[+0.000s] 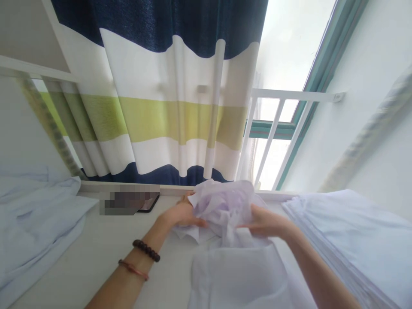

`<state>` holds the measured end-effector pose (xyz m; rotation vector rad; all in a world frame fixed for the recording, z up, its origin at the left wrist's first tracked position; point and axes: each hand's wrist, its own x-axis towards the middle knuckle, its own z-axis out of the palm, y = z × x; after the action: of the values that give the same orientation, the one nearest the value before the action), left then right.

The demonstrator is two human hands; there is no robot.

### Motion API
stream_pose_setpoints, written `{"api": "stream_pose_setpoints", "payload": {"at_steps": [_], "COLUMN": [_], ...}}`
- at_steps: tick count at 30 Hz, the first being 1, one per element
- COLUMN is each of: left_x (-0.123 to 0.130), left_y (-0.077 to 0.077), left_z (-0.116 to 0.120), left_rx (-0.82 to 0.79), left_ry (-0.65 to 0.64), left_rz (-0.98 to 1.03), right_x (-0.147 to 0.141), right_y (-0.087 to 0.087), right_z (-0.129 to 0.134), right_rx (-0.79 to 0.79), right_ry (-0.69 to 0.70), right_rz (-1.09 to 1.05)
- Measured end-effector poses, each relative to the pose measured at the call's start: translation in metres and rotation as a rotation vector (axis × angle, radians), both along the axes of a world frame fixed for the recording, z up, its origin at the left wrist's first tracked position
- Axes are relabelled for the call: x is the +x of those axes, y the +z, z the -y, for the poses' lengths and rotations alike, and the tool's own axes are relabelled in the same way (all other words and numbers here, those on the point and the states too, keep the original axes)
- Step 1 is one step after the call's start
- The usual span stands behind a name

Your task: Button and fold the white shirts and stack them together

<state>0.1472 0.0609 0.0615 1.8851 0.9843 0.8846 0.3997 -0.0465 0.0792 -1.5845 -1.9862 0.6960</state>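
A bunched white garment (225,197) lies on the white surface in the middle, its lower part spread flat toward me. My left hand (185,213) grips its left side, with the fingertips partly hidden by the fabric. On the right side, my right hand (262,219) holds the crumpled cloth between thumb and fingers. The fabric is thin and slightly see-through, with loose folds rising between both hands. A dark beaded bracelet and a reddish band are on my left wrist.
Folded white cloth (360,236) is stacked at the right, and pale garments (35,223) lie at the left. A phone (149,202), partly blurred out, rests near the back edge. Behind are a striped curtain (180,120) and a white railing (289,95).
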Motion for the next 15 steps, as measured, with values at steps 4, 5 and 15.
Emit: {"api": "stream_pose_setpoints", "payload": {"at_steps": [4, 5, 15], "left_x": [0.037, 0.041, -0.066], "left_y": [-0.024, -0.023, 0.082], "left_z": [0.02, 0.025, 0.044], "left_rx": [0.022, 0.02, -0.174], "left_ry": [-0.171, -0.211, -0.01], "left_rz": [-0.01, -0.007, 0.152], "right_x": [-0.027, -0.024, 0.095], "right_y": [-0.038, -0.037, 0.087], "right_z": [0.004, 0.007, 0.064], "right_rx": [0.065, 0.081, 0.278], "right_ry": [-0.02, -0.007, -0.37], "right_rz": [0.068, 0.066, -0.284]}}
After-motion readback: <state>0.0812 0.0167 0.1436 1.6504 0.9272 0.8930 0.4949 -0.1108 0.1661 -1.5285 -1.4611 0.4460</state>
